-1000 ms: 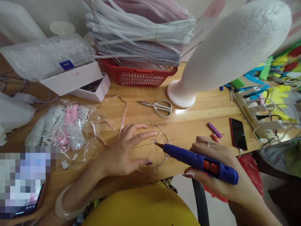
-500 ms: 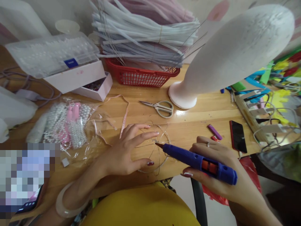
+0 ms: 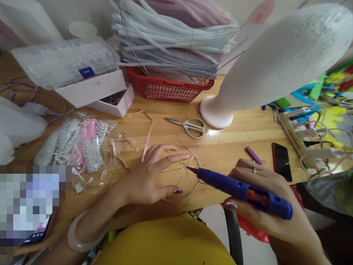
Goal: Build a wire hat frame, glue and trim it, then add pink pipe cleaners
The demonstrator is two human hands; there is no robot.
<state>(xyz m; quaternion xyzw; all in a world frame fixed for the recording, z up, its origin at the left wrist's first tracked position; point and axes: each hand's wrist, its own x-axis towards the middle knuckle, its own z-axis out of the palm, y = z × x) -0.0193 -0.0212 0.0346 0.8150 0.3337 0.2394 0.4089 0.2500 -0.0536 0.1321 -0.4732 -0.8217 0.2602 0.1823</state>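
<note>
My right hand point(image 3: 264, 187) is wrapped round a blue pen-style glue gun point(image 3: 242, 191) with a red piece in its slot. Its narrow brown tip points left, close to the middle of a round thin wire frame point(image 3: 197, 159) on the table. My left hand point(image 3: 151, 175) lies at the left side of this frame with thumb and fingers spread, holding nothing. Thin wires cross inside the ring, and small pale bits sit near its centre. Whether my left fingertips press on the wires I cannot tell.
Behind the frame are scissors point(image 3: 194, 127), a pink tape measure point(image 3: 147, 141) and a red basket point(image 3: 168, 92) of fuzzy stems. A tall white form point(image 3: 217, 112) stands right of them. Bagged beads point(image 3: 93, 147) lie left; a purple lighter point(image 3: 253, 155), phone point(image 3: 281, 162) and power strip point(image 3: 295, 138) lie right.
My right hand has drawn the glue gun slightly right, its tip moving back a little from the frame's centre. My left hand stays spread in place; the whole view has shifted slightly.
</note>
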